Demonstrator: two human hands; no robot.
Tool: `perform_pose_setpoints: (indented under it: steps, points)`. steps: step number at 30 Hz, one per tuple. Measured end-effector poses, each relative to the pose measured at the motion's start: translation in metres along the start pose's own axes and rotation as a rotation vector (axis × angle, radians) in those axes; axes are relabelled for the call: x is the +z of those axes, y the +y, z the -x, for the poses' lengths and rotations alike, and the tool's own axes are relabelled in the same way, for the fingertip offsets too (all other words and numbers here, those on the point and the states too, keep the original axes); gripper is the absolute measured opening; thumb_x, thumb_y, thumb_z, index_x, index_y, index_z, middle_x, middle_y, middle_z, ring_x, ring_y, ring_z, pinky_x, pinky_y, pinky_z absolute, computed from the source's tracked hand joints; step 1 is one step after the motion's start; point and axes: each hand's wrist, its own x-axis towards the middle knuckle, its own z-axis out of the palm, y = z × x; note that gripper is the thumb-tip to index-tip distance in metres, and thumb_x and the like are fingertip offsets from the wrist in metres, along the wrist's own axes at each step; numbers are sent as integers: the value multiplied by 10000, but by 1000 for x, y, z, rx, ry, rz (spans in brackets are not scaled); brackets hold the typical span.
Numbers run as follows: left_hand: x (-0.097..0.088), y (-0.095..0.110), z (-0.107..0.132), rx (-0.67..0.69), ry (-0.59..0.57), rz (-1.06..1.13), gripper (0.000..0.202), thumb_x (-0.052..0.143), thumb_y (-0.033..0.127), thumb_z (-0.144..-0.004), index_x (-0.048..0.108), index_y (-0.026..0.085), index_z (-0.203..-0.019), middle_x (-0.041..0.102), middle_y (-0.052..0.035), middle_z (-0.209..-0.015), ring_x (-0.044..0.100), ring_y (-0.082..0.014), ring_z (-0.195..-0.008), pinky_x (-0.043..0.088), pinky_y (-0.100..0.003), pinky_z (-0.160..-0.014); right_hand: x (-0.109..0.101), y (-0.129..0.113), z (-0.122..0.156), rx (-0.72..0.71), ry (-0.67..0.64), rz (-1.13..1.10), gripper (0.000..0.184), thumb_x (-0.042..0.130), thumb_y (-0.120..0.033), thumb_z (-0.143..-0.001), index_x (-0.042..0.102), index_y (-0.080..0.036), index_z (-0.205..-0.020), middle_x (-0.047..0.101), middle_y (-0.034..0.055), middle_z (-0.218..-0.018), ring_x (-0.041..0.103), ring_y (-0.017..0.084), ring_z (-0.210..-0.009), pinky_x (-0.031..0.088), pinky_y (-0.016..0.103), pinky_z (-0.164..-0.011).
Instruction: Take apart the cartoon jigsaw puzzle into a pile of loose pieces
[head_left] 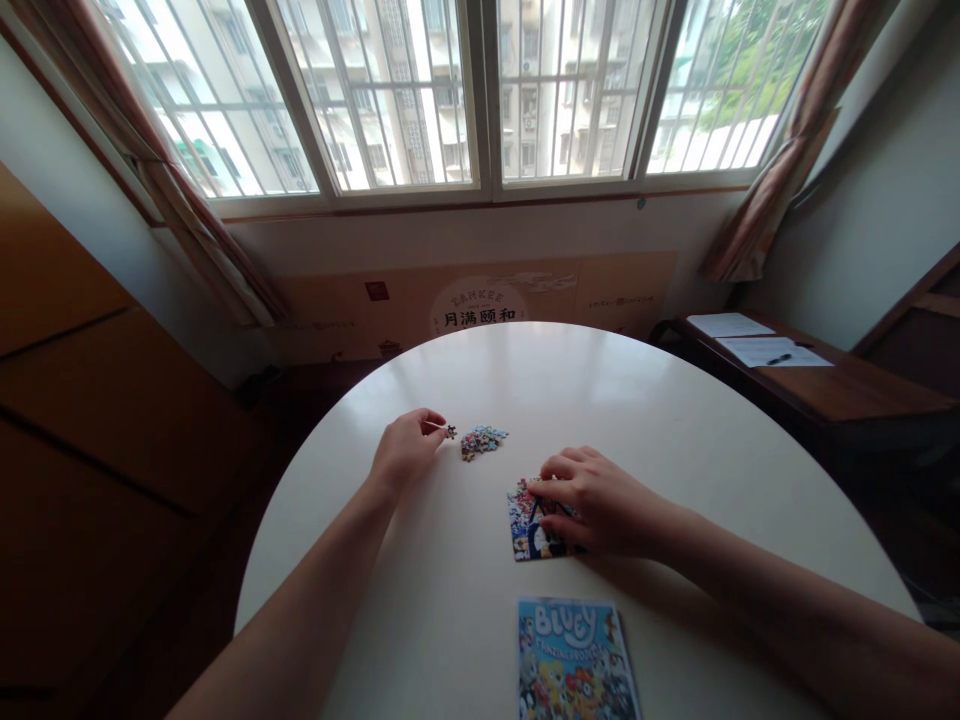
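Left hand (405,450) pinches a piece (451,432) left of the pile (482,440). Right hand (600,500) partly covers the puzzle (521,538); grip cannot be told. Puzzle: flat on worktop (420,610), left edge running near-far, long axis hidden.

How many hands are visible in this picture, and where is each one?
2. The left hand pinches a puzzle piece just left of the loose pile; the right hand is over the joined puzzle section, partly covering it. No other hand shows.
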Motion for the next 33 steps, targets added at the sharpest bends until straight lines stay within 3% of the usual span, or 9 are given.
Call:
perform_pose_setpoints:
  steps: [4, 11, 17, 24, 30, 33]
  points:
    - [-5, -1, 1, -25, -59, -68, 131, 658, 251, -791, 736, 215, -891, 774, -43, -915, 702, -224, -868, 473, -285, -693, -1, 0, 0, -3, -4, -4, 335, 627, -398, -937, 665, -252, -1236, 659, 82, -1114, 576, 226, -1010, 398, 400, -907]
    - [-1, -1, 1, 57, -116, -102, 147, 628, 264, -795, 760, 226, -847, 780, -45, -899, 702, -241, -863, 492, -313, -738, -1, 0, 0, -8, -1, 0, 342, 631, -408, -932, 666, -250, -1234, 658, 85, -1114, 574, 226, -1004, 400, 400, -905]
    - [-2, -2, 1, 77, -54, -159, 194, 606, 260, -821, 763, 213, -925, 776, -56, -961, 703, -246, -902, 512, -321, -810, -1, 0, 0, -7, -5, 0, 342, 626, -401, -935, 666, -251, -1240, 662, 84, -1116, 581, 228, -1000, 413, 410, -910]
    - [2, 0, 1, 86, -106, -87, 175, 616, 254, -827, 753, 216, -930, 776, -40, -943, 710, -234, -889, 524, -313, -822, -5, 3, 3, -23, 6, -37, 343, 638, -408, -931, 676, -258, -1237, 680, 82, -1142, 602, 225, -1043, 441, 406, -921]
    - [-1, 24, 19, 199, -14, -189, 185, 596, 266, -874, 758, 221, -950, 766, -40, -953, 690, -239, -870, 511, -342, -832, -6, 3, 4, -47, -2, -58, 352, 660, -391, -913, 679, -260, -1239, 676, 81, -1176, 603, 226, -1064, 451, 405, -937]
    - [6, 43, 37, 311, -119, -188, 172, 605, 268, -882, 761, 218, -935, 755, -52, -969, 680, -232, -862, 513, -345, -818, -3, 1, 3, -46, -11, -39, 363, 654, -397, -911, 670, -261, -1247, 664, 81, -1200, 596, 241, -1084, 447, 421, -938]
